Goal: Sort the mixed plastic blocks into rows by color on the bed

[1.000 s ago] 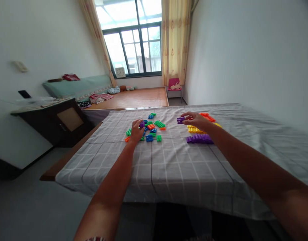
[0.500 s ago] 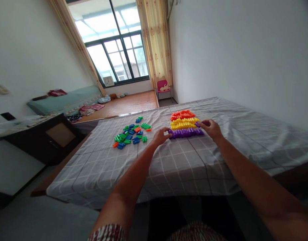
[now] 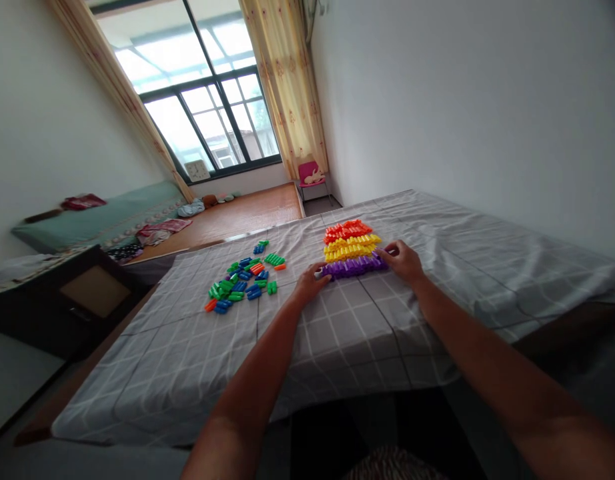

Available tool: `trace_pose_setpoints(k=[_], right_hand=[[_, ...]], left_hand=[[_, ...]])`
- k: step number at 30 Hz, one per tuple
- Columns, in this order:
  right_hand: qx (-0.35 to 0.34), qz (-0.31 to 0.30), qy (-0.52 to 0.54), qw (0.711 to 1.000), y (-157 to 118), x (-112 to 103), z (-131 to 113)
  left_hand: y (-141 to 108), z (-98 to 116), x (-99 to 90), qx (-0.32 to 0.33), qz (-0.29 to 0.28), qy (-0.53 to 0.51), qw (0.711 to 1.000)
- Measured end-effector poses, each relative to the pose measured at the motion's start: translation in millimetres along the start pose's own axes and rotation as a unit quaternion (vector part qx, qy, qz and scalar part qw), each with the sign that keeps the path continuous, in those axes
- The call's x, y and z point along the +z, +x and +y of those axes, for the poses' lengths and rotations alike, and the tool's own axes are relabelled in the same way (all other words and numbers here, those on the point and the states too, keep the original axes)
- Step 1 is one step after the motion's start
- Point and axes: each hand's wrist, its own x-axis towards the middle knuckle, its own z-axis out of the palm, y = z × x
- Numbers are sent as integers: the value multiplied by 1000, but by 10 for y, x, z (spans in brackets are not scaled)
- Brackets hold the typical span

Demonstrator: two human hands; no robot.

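Observation:
A row of purple pieces [image 3: 355, 267] lies nearest me on the checked grey cloth, with yellow pieces [image 3: 351, 249] and orange-red pieces [image 3: 347, 231] in rows behind it. My left hand [image 3: 311, 282] has its fingers curled at the left end of the purple row, thumb and fingers on that end. At the right end, my right hand [image 3: 403, 261] is closed with its fingertips at the purple pieces. Whether a separate piece is between those fingertips is too small to tell.
Loose green, blue and orange pieces [image 3: 239, 285] lie scattered to the left on the cloth-covered surface [image 3: 307, 347]. A dark cabinet [image 3: 62, 300] stands at the left. Beyond are a low wooden platform [image 3: 237, 217] and a pink chair [image 3: 310, 175].
The view has shifted, so the scene sits further left. My right hand has lowered to the right end of the purple row, where it earlier held a purple piece above it.

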Motion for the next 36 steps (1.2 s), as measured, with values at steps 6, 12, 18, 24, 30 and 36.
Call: trace_pose_setpoints(k=[6,12,18,24,30,36], right_hand=[[-35,-22,-49,998,-64,8,-129],[-24,-3,15,1000,-32,6,-52],[-22,-28,10,999,-7,18,78],[-26,-54,-7,998,-25,-6,112],[-23,-38,-26,999,-27,-62,103],[-33,-2,-34,999,-66,-124,90]], left_hand=[[-8,-36,-1,31,-6,-15,999],[-5,-109,5,27,-12,-38,999],[-39,-85,-7,19,-9,-53,998],[-88,-49,-17,30,-10,-61,998],[-99,-53,-35,67,39,-44,996],[-86,-393,-744,18,150,63,986]])
